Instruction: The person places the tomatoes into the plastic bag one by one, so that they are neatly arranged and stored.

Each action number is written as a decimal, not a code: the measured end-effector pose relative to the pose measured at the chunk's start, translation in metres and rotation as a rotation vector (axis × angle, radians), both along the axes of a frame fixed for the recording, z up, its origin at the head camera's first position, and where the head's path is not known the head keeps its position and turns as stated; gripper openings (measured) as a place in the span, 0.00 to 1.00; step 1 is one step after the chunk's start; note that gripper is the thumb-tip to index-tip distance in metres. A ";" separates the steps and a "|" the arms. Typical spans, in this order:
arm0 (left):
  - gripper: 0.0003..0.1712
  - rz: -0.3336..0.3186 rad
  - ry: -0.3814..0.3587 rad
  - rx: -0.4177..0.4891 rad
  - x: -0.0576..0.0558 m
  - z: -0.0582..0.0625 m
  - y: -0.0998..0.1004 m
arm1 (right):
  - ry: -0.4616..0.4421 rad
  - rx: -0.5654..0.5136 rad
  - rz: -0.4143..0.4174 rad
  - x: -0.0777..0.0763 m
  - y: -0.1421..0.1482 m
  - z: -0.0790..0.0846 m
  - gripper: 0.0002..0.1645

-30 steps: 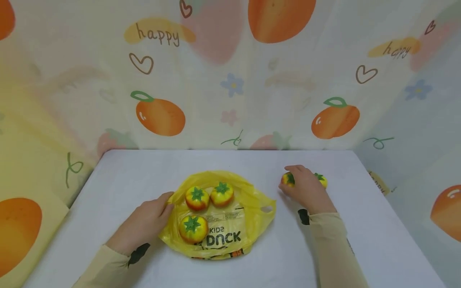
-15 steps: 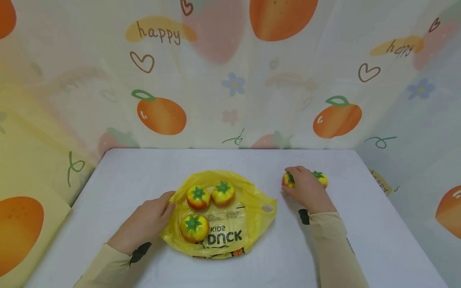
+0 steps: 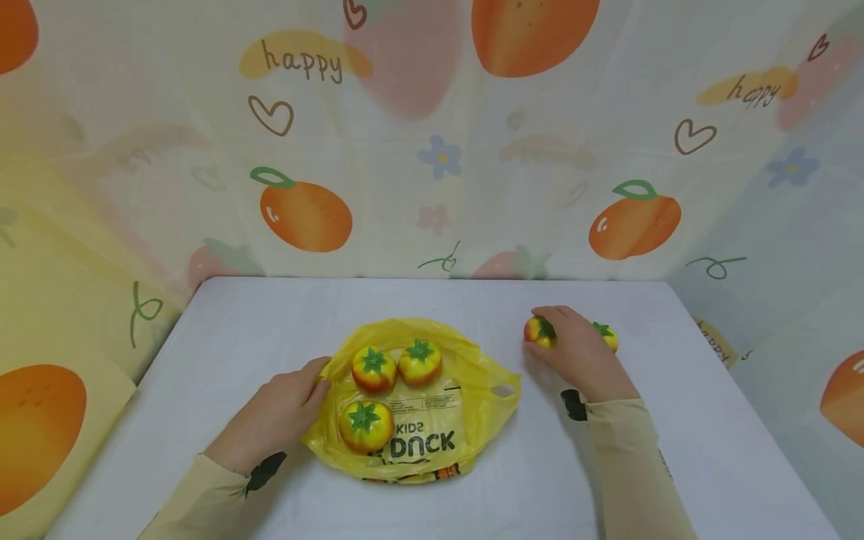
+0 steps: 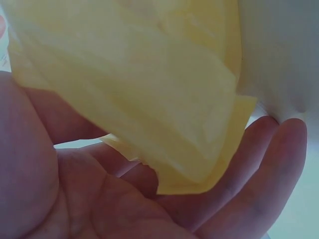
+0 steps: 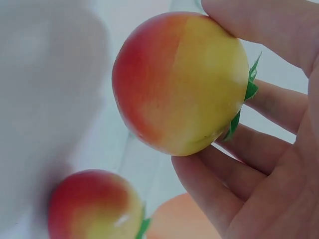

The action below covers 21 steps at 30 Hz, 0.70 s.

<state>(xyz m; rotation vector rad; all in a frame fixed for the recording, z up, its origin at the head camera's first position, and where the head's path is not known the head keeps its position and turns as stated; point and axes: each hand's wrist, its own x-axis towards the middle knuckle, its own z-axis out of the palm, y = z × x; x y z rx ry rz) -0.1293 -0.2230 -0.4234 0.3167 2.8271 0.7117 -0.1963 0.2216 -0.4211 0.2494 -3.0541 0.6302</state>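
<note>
A yellow plastic bag (image 3: 486, 405) with dark printing lies spread on the white table. On it sit three yellow-red toy tomatoes with green leafy tops: one at the back left (image 3: 374, 369), one at the back right (image 3: 420, 362), one in front (image 3: 367, 426). My left hand (image 3: 277, 409) holds the bag's left edge, the thin film (image 4: 149, 109) running between thumb and fingers. Off to the right, my right hand (image 3: 574, 352) grips another toy tomato (image 5: 179, 84) between thumb and fingertips. Partly hidden behind that hand is a further toy tomato (image 3: 607, 337).
The white table (image 3: 283, 315) runs back to a fabric wall (image 3: 432, 247) printed with fruit, hearts and words. More of this cloth hangs at the left and right sides. A handle hole (image 3: 502, 391) shows at the bag's right end.
My right hand has raised the gripped tomato slightly and tipped it a little. The left hand and the bag with its tomatoes stay as they were; the head view has shifted a little.
</note>
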 end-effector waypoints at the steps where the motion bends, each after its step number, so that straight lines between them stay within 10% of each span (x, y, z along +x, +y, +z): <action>1: 0.29 0.000 0.000 0.001 0.000 0.000 0.000 | 0.008 -0.007 0.008 0.001 -0.001 0.002 0.36; 21: 0.28 0.008 0.009 -0.004 0.001 0.001 0.001 | 0.060 -0.057 0.124 0.025 -0.037 0.039 0.39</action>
